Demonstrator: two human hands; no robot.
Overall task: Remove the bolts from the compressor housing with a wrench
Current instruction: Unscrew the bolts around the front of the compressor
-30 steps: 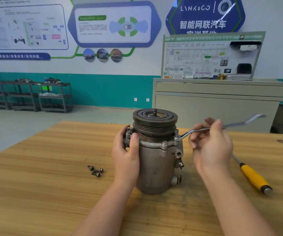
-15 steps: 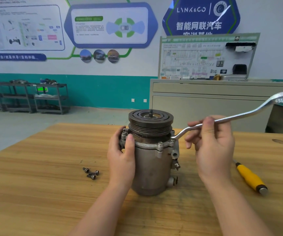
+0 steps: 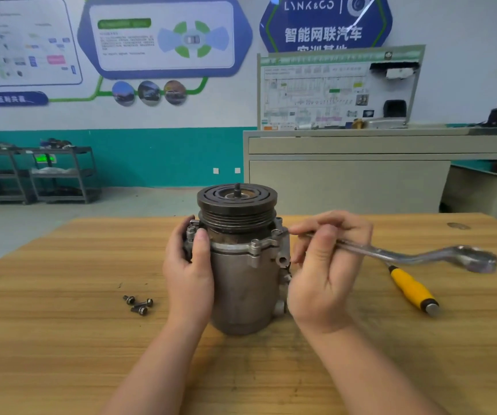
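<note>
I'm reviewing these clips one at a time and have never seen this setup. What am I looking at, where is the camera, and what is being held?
There is no robot here. The single view comes from a camera worn on a person's head, looking forward and down at their two bare hands.

On the wooden table stands a metal compressor, upright, with a dark grooved pulley on top. The left hand grips its side to steady it. The right hand holds a bent metal wrench, whose near end reaches toward the housing's upper rim; the hand hides the tip.

Three loose bolts lie left of the compressor. A yellow-handled tool lies on the right.
</note>
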